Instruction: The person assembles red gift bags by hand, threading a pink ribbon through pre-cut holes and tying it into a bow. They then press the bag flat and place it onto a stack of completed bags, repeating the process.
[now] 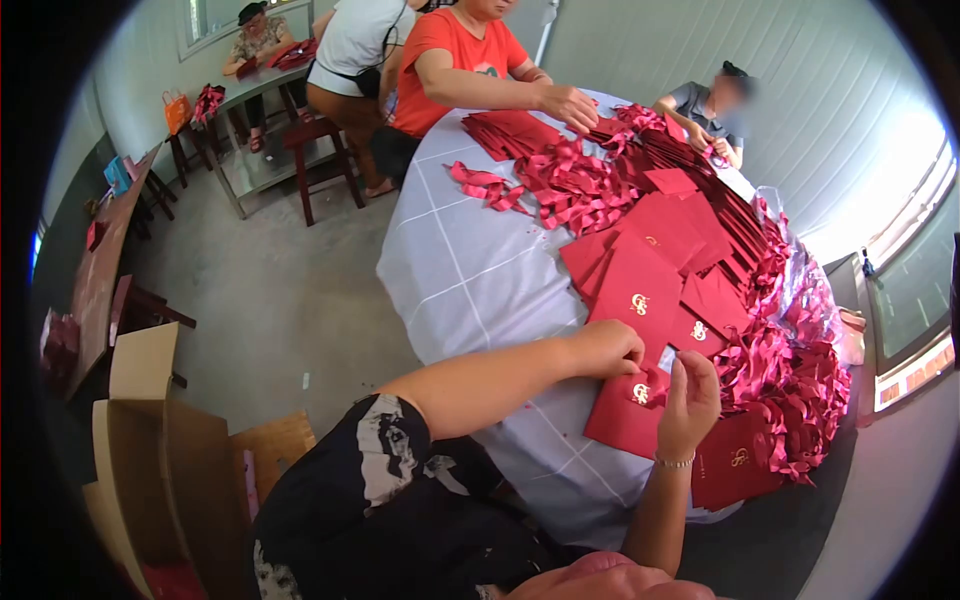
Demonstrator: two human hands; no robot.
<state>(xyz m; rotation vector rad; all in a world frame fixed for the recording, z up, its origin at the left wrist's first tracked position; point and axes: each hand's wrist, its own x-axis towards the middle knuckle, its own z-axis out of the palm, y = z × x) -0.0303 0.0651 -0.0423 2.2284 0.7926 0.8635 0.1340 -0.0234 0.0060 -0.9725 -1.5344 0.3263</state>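
On the near side of the table lies a flat red paper bag (618,422) with a gold monogram. My left hand (606,349) reaches over its upper edge, thumb and fingers pinched together. Just right of it, my right hand (690,392), with a bracelet at the wrist, is raised with thumb and fingertips together. What the two pinches hold is too small to make out. A small white piece (667,358) shows between the hands. Further red bags (640,290) with gold monograms overlap beyond them, and a heap of red ribbons (800,395) lies to the right.
A white cloth (450,260) covers the round table. More ribbons (580,185) and stacked bags (735,215) spread across its far side. A person in an orange-red shirt (465,60) and another in grey (700,105) work there. An open cardboard box (140,450) and stools (320,150) stand left.
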